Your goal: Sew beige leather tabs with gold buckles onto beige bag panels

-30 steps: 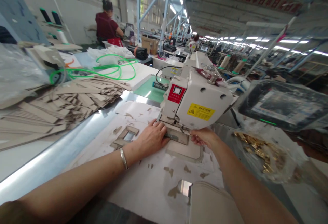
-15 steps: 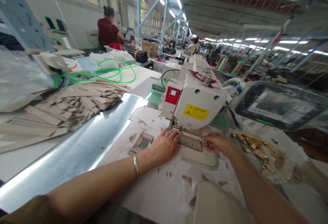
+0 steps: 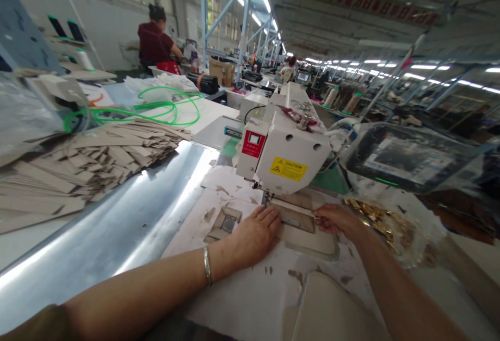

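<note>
My left hand (image 3: 255, 234) lies flat, fingers stretched out, pressing on the left edge of a beige fabric piece (image 3: 308, 237) under the head of a white sewing machine (image 3: 283, 156). My right hand (image 3: 336, 217) pinches the right edge of the same piece, fingers curled. A darker rectangular patch (image 3: 292, 219) sits on the fabric between both hands, just below the needle area. A silver bracelet (image 3: 207, 265) is on my left wrist.
A pile of beige cut strips (image 3: 89, 156) lies to the left, with green tubing (image 3: 156, 106) behind it. A plastic-wrapped control screen (image 3: 402, 159) and a bag of gold metal parts (image 3: 375, 218) sit to the right. A person in dark red (image 3: 153, 41) works far back.
The view has shifted slightly and both hands have slid a little toward me with the fabric piece, staying on its edges under the machine head.
</note>
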Motion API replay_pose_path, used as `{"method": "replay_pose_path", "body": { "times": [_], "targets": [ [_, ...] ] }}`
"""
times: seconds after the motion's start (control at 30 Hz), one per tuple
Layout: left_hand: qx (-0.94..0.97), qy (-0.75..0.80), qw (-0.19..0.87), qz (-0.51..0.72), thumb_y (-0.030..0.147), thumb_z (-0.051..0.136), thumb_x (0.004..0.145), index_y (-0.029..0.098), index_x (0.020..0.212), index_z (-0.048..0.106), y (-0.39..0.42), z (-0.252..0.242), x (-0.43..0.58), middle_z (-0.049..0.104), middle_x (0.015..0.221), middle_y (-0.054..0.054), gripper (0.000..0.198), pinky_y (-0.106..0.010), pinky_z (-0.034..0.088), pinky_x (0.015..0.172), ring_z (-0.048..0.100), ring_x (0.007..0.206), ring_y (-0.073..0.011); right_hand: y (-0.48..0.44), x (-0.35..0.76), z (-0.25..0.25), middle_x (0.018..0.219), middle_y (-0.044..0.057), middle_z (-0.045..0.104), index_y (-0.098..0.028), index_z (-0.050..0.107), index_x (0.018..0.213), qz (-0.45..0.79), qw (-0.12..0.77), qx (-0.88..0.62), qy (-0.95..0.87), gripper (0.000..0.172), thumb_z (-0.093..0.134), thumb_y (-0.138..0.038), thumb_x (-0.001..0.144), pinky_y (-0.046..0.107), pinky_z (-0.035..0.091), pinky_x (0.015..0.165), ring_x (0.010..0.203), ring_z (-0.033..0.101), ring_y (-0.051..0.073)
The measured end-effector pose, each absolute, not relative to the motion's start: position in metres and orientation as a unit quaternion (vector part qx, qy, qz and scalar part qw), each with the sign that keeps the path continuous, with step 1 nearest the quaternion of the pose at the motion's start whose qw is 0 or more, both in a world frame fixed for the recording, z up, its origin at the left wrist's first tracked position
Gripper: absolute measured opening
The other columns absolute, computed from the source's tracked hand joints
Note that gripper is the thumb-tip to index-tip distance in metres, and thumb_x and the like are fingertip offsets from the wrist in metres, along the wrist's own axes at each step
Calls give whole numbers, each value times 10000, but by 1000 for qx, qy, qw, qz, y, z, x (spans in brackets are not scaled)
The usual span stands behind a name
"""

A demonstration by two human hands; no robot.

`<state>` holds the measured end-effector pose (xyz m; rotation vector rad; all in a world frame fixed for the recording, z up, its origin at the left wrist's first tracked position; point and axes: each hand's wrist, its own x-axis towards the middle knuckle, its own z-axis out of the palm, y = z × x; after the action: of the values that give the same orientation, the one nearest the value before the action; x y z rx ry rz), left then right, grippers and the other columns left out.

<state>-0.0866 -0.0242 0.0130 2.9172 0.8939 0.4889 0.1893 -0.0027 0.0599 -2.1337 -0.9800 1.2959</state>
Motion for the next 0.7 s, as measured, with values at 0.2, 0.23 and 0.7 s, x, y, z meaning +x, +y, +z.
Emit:
{"method": "replay_pose_path", "body": {
  "times": [0.2, 0.23, 0.7],
  "targets": [
    [946, 265, 53, 177, 255, 578, 892, 68, 1313, 505, -35, 24, -102, 525, 1398, -163, 467, -424, 301, 1161, 481, 1305, -274, -4, 185, 57, 530, -16, 618, -169, 560, 678, 432, 239, -778, -388, 146, 700, -185, 715, 163, 335, 383, 415, 533, 76],
    [947, 262, 58, 178, 253, 580, 889, 73, 1310, 505, -38, 27, -105, 529, 1393, -162, 464, -426, 304, 1160, 485, 1301, -273, -5, 183, 55, 528, -20, 614, -172, 558, 665, 418, 243, -779, -400, 144, 694, -182, 709, 161, 306, 375, 409, 514, 70],
    [954, 214, 116, 178, 185, 519, 921, 97, 1256, 553, -62, 27, -115, 560, 1353, -145, 348, -448, 322, 1163, 520, 1266, -265, -54, 250, 72, 634, 5, 627, -210, 615, 709, 172, 314, -747, -561, 248, 683, -443, 659, 258, 382, 536, 625, 574, 179]
  ]
}}
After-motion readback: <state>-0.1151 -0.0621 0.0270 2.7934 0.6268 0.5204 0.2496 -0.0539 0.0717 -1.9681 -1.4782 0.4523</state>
